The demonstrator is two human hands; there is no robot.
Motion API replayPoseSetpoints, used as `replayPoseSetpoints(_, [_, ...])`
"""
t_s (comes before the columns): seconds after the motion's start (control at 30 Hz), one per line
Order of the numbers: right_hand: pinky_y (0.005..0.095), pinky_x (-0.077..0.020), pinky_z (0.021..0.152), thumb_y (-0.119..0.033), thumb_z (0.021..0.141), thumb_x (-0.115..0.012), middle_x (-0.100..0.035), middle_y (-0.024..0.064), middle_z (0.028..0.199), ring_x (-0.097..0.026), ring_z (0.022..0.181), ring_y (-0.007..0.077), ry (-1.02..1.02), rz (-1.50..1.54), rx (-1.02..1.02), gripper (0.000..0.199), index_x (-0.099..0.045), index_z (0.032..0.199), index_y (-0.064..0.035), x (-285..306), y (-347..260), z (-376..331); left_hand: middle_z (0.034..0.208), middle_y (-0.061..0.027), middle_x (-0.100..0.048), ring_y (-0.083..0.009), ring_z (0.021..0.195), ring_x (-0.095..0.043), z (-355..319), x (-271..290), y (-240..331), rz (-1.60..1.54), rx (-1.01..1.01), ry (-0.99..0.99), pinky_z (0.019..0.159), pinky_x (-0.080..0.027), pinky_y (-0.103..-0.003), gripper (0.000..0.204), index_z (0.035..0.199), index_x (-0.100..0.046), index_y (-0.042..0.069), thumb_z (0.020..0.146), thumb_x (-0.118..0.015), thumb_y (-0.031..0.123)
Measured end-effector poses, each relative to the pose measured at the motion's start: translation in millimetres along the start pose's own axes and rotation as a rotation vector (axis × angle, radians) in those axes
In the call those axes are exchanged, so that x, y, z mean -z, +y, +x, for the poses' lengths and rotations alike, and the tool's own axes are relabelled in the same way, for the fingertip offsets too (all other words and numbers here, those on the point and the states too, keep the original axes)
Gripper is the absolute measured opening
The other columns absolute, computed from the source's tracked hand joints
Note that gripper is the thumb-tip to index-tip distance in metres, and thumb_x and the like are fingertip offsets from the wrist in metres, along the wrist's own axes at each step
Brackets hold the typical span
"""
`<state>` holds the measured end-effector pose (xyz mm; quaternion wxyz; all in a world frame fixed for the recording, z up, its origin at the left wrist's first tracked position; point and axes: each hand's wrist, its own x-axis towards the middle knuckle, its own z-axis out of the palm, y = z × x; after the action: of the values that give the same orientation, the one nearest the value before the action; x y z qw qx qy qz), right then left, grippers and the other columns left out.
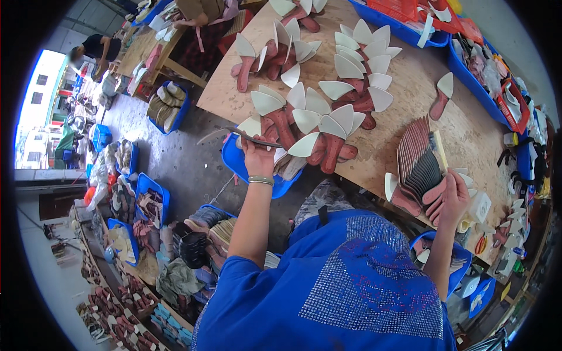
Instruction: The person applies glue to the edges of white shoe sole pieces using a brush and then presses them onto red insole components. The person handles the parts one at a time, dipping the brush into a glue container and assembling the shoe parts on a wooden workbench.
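Fingers of the left hand (257,157) pinch a thin curved grey insole (237,137); the right hand (453,199) grips fanned, stacked pink-and-grey insoles (417,164) on the plywood surface (404,105).

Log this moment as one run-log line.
left hand: holds shoe insole over blue bin | right hand: on fanned insole stack | wooden table: rows of insoles

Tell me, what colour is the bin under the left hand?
Blue. The bin under the left hand shows best in the head view.
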<state>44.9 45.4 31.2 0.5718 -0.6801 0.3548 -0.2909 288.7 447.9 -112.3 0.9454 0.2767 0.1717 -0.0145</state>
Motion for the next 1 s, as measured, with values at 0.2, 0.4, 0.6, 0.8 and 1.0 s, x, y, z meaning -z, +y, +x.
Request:
replayPoseSetpoints(0.2, [0.0150,-0.0292,0.047,-0.010,0.094,-0.063,-0.055,-0.0060,0.069,-0.040,0.053,-0.0012,-0.042,-0.044,0.040,0.022,-0.067,0.112,0.0026,-17.4,16.2,17.3,0.095,-0.0008,-0.059,-0.0173,0.089,-0.058,-23.2,-16.7,15.0,0.386,-0.122,-0.105,0.082,-0.049,-0.039,0.025,0.124,-0.055,0.015,0.101,-0.046,0.020])
replayPoseSetpoints(0.4, [0.0147,-0.0277,0.046,-0.008,0.095,-0.062,-0.055,-0.0059,0.070,-0.039,0.053,-0.0013,-0.037,-0.014,0.044,0.021,-0.068,0.112,0.0024,-17.1,15.9,18.1,0.091,-0.0072,-0.055,-0.0272,0.092,-0.054,-79.9,-78.3,-46.5,1.637,-0.524,-0.783,0.085,-0.043,-0.039,0.027,0.116,-0.062,0.011,0.092,-0.050,0.009])
replayPoseSetpoints(0.6, [0.0178,-0.0293,0.038,-0.009,0.094,-0.062,-0.061,-0.0012,0.069,-0.042,0.043,0.0005,0.011,0.011,0.022,0.020,-0.068,0.109,0.0034,7.5,9.9,7.5,0.096,-0.0066,-0.053,-0.0266,0.096,-0.051,-77.1,-50.0,-129.6,1.914,-0.616,-0.801,0.093,-0.037,-0.044,0.039,0.116,-0.062,0.017,0.080,-0.055,0.006])
replayPoseSetpoints(0.8, [0.0162,-0.0393,0.050,-0.008,0.094,-0.062,-0.066,0.0017,0.080,-0.054,0.058,0.0028,0.094,-0.007,0.019,0.021,-0.067,0.110,0.0039,48.4,30.1,3.8,0.094,-0.0068,-0.053,-0.0268,0.096,-0.052,-68.5,-34.0,-151.7,2.037,-0.650,-0.795,0.097,-0.036,-0.044,0.038,0.117,-0.063,0.017,0.082,-0.053,0.006])
replayPoseSetpoints(1.0, [0.0157,-0.0280,0.046,-0.011,0.095,-0.062,-0.062,-0.0031,0.076,-0.041,0.053,-0.0012,0.148,-0.074,0.044,0.023,-0.066,0.113,0.0023,71.0,50.3,7.1,0.096,-0.0075,-0.053,-0.0273,0.097,-0.052,-62.7,-25.8,-156.2,2.102,-0.671,-0.745,0.105,-0.032,-0.050,0.039,0.117,-0.063,0.017,0.082,-0.053,0.005])
